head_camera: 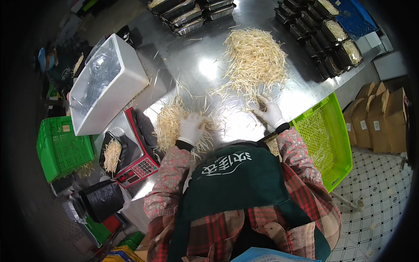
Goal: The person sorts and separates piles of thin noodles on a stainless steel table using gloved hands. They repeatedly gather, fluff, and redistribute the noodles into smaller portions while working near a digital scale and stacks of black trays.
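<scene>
My left hand point(191, 128), in a white glove, is curled into a small heap of bean sprouts point(168, 126) on the steel table point(193, 62). Its fingertips are partly hidden among the strands. Thumb and fingers apart, my gloved right hand point(271, 111) rests at the near edge of a larger bean sprout pile point(257, 59). Loose strands are scattered between the two heaps. Left of the small heap, a red digital scale point(139, 168) carries a black plastic tray point(123, 149) with a portion of sprouts point(112, 155) in it.
A white foam box point(111, 95) of clear plastic lids stands at left, near a green crate point(63, 147) and stacked black trays point(101, 199). Filled trays point(188, 26) line the far edge; more trays point(314, 36) stand far right. A lime-green basket point(342, 157) holds sprouts beside paper bags point(376, 121).
</scene>
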`<state>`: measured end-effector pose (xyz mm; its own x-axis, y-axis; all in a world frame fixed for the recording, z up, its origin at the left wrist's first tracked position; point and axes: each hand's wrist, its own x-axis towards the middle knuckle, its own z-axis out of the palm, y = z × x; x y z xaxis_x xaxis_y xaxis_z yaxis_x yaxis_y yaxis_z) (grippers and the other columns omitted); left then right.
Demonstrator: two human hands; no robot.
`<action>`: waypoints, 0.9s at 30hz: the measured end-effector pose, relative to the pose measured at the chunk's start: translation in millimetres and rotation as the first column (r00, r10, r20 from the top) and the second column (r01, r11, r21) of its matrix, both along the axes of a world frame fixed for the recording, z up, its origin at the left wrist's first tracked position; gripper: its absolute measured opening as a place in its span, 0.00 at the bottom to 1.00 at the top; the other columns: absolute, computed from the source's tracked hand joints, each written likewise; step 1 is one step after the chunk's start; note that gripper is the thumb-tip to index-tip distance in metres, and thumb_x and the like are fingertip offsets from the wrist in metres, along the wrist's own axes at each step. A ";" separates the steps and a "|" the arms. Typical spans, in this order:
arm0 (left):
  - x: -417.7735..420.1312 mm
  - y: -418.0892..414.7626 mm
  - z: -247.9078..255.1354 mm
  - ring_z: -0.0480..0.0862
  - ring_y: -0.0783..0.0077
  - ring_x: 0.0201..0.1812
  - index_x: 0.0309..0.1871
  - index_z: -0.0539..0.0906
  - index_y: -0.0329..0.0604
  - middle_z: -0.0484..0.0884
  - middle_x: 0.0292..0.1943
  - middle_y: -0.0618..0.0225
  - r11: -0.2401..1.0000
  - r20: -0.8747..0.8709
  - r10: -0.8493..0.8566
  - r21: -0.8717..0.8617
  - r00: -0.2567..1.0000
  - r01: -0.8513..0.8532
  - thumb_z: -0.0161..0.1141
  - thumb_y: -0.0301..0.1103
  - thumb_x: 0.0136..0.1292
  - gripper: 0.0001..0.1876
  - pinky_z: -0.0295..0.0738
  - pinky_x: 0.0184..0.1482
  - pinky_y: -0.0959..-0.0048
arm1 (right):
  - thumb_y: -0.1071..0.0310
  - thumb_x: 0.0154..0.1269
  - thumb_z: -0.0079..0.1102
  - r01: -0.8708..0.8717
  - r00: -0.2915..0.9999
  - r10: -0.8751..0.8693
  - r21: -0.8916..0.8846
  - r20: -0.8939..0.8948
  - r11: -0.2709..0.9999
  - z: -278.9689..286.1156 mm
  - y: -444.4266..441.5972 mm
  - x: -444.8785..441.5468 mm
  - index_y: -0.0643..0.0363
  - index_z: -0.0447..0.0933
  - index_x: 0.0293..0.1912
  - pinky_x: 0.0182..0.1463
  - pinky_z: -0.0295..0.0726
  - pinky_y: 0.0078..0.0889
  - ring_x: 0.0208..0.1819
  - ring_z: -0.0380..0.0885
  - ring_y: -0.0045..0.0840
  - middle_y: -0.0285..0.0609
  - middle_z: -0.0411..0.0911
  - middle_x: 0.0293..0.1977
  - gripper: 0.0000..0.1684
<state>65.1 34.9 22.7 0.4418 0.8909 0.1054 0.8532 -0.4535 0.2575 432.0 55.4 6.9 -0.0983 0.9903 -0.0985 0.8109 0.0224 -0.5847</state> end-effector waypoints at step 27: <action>-100.7 -51.1 26.4 0.80 0.65 0.57 0.59 0.80 0.35 0.80 0.56 0.57 0.754 0.722 0.523 -0.143 0.454 -0.641 0.62 0.22 0.64 0.19 0.72 0.62 0.69 | 0.52 0.63 0.63 -0.493 0.814 0.513 -0.144 0.272 0.858 28.3 69.4 -104.8 0.40 0.71 0.67 0.73 0.61 0.51 0.72 0.60 0.44 0.38 0.62 0.72 0.32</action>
<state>-35.6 -16.3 49.1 -0.4362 0.8607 0.2624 0.5184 0.0021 0.8551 327.2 124.8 35.3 -0.5379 0.8009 -0.2632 0.8287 0.4452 -0.3390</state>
